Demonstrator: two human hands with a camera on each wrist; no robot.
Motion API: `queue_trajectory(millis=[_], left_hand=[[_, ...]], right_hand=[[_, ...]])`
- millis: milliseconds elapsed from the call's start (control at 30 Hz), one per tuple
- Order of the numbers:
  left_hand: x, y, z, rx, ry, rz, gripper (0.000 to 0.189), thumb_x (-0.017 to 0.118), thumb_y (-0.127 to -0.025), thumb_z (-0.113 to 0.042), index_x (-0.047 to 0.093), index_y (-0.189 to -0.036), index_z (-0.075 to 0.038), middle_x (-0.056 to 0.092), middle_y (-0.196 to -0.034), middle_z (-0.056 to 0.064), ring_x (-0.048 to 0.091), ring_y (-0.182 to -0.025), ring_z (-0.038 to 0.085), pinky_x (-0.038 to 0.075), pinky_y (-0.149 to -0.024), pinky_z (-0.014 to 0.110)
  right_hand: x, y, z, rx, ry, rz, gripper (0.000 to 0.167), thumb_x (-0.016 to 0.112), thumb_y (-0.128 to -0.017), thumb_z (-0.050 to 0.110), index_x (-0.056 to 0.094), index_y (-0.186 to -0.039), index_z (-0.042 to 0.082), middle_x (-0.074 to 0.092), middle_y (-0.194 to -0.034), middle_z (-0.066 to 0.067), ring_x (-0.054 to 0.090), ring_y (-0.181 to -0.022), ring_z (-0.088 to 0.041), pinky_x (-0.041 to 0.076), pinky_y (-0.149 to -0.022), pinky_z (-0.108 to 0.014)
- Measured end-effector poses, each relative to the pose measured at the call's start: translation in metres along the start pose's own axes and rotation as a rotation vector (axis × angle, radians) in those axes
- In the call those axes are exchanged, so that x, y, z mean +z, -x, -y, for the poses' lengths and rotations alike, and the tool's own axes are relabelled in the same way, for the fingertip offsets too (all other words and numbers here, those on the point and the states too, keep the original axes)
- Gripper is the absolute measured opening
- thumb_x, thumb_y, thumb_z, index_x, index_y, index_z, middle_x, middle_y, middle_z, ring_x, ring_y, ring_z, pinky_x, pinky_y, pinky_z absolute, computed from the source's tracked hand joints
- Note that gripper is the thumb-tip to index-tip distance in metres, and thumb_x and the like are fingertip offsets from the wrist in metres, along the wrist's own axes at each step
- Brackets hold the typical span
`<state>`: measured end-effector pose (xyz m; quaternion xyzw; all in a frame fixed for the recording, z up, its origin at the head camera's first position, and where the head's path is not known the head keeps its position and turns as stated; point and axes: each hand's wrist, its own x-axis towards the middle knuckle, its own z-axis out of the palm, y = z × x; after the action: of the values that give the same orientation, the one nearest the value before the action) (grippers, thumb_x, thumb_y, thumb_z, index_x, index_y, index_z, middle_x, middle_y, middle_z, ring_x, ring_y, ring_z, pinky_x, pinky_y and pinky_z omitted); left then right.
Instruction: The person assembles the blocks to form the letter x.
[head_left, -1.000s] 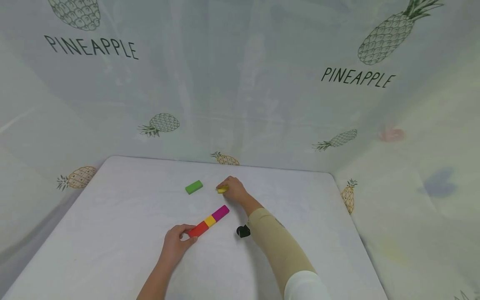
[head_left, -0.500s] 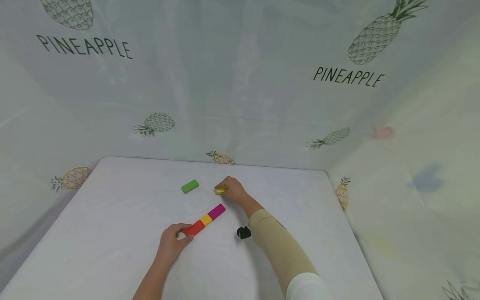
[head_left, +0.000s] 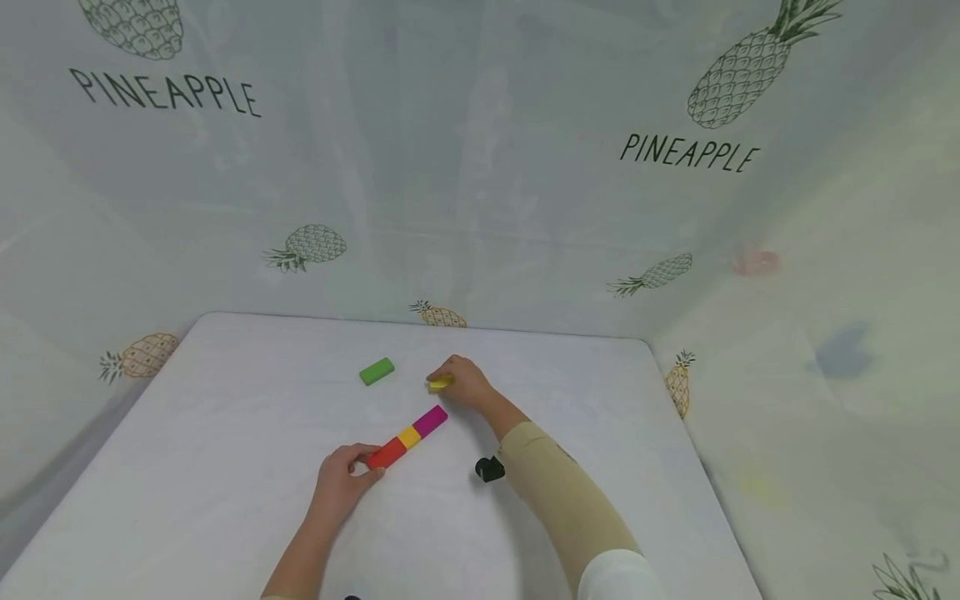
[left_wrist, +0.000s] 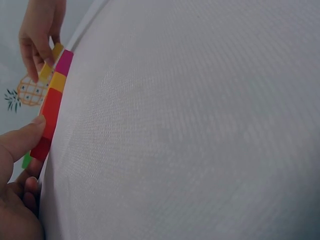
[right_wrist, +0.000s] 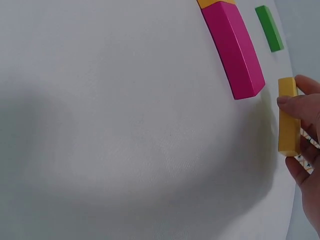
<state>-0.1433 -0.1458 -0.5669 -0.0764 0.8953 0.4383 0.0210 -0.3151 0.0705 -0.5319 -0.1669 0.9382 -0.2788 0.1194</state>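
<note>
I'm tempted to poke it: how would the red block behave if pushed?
The red block would probably slide, not roll, given its flat sides. Lying lengthwise, it seems unlikely to tip. Pushed toward the yellow block at its end, it might shove that along.

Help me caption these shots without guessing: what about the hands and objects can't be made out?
Head: part of the held yellow block, covered by the right hand.
Head: the black object beside the sleeve, too small to identify.
Head: the rest of the dark thing, cut by the bottom edge.
Right wrist: part of the short yellow block, cut by the top edge.
Left wrist: part of the left hand, cut by the left edge.
</note>
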Motion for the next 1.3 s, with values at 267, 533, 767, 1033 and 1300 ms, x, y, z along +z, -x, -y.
queue_trajectory(millis=[267, 533, 767, 1033, 1300], left_hand=[[-0.001, 0.0, -0.002, -0.001, -0.012, -0.005, 0.038, 0.078, -0.082, -0.01, 0.067, -0.119, -0.009, 0.061, -0.11, 0.01, 0.051, -0.099, 0.027, 0.049, -0.083, 0.045], [0.001, -0.002, 0.0, -0.003, -0.02, -0.009, 0.039, 0.078, -0.082, -0.01, 0.068, -0.119, -0.009, 0.061, -0.108, 0.009, 0.051, -0.098, 0.027, 0.049, -0.083, 0.045], [0.003, -0.002, 0.001, -0.004, -0.013, -0.009, 0.039, 0.078, -0.082, -0.011, 0.068, -0.119, -0.009, 0.061, -0.108, 0.009, 0.051, -0.098, 0.027, 0.049, -0.083, 0.045], [0.003, -0.001, 0.0, 0.006, -0.006, -0.015, 0.038, 0.078, -0.082, -0.009, 0.068, -0.119, -0.009, 0.061, -0.108, 0.01, 0.051, -0.098, 0.028, 0.049, -0.083, 0.045], [0.001, -0.001, -0.001, -0.006, -0.009, -0.008, 0.039, 0.077, -0.083, -0.01, 0.067, -0.121, -0.009, 0.061, -0.111, 0.011, 0.051, -0.1, 0.028, 0.049, -0.085, 0.046]], right_hand=[[-0.003, 0.008, 0.005, -0.015, 0.002, 0.031, 0.029, 0.07, -0.089, 0.007, 0.075, -0.112, 0.025, 0.058, -0.104, 0.009, 0.053, -0.105, -0.012, 0.045, -0.094, -0.026], [-0.006, 0.017, 0.006, -0.044, 0.003, 0.053, 0.029, 0.073, -0.088, 0.011, 0.075, -0.114, 0.024, 0.058, -0.101, 0.01, 0.052, -0.102, -0.01, 0.046, -0.089, -0.023], [-0.008, 0.026, 0.007, -0.059, -0.013, 0.077, 0.03, 0.073, -0.088, 0.012, 0.074, -0.116, 0.023, 0.058, -0.102, 0.011, 0.052, -0.1, -0.01, 0.046, -0.088, -0.023], [-0.008, 0.034, 0.008, -0.076, -0.065, 0.087, 0.031, 0.074, -0.087, 0.012, 0.073, -0.117, 0.021, 0.058, -0.102, 0.011, 0.053, -0.098, -0.008, 0.047, -0.087, -0.023], [-0.006, 0.045, 0.012, -0.087, -0.083, 0.094, 0.034, 0.076, -0.085, 0.016, 0.072, -0.119, 0.02, 0.058, -0.102, 0.011, 0.053, -0.098, -0.01, 0.047, -0.085, -0.022]])
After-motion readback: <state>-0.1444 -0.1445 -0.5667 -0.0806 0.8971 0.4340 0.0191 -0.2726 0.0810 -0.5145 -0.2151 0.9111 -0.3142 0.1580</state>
